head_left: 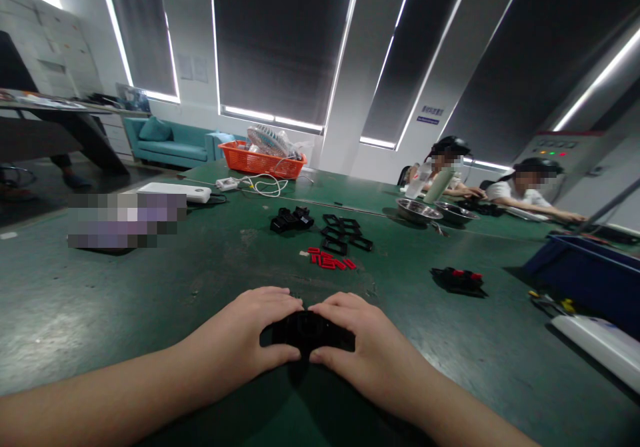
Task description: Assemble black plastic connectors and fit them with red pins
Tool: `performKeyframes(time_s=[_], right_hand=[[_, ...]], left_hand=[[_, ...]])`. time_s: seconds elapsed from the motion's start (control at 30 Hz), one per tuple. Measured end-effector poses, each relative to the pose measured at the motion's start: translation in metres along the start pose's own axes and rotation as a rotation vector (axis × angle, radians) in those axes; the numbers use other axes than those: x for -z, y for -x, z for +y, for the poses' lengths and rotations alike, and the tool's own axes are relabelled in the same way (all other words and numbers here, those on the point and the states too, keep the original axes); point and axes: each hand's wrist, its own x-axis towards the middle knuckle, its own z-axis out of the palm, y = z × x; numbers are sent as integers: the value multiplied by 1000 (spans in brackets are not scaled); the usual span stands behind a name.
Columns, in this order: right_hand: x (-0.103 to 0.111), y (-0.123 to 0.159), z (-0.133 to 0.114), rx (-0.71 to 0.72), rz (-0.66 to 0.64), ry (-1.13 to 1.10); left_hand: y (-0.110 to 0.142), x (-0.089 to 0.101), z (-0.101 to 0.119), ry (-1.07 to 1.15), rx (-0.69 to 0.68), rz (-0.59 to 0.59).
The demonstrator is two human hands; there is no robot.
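Both hands meet around a black plastic part (307,327) just above the green table's near edge. My left hand (253,327) grips its left side, thumb below and fingers on top. On its right side, my right hand (353,330) holds it the same way. The part's shape is dark and partly covered by the fingers. Beyond the hands lie several small red plastic pieces (330,259). Just behind them are several black rectangular frames (334,245), with a pile of black parts (291,220) to their left.
A black part with red pieces (459,280) lies to the right, near a blue bin (590,274) and a white object (600,344). Farther back are an orange basket (263,162), metal bowls (419,212), a white power bank-like box (175,192) and two people seated at the table's right.
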Motion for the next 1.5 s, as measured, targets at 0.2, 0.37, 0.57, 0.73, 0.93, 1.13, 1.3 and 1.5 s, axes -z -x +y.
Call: performKeyframes(time_s=[0.2,0.37,0.57,0.73,0.93,1.13,1.3,1.5], right_hand=[[0,0,-1,-4,-12,3],[0,0,-1,4,-14,11],[-1,0,0,8,-12,14],[0,0,-1,2,-8,8],[0,1,-2,4,-7,11],[-1,2,-1,-1,-15,24],[-1,2,-2,-3,-14,23],[0,1,-3,-13,-18,22]], left_hand=[[0,0,1,21,-13,-1],[1,0,1,11,1,-19],[0,-1,-1,20,-10,-3],[0,0,1,21,-15,-11],[0,0,0,20,-10,-5],[0,-2,-2,-4,1,-8],[0,-1,-1,1,4,-10],[1,-1,-1,12,-5,0]])
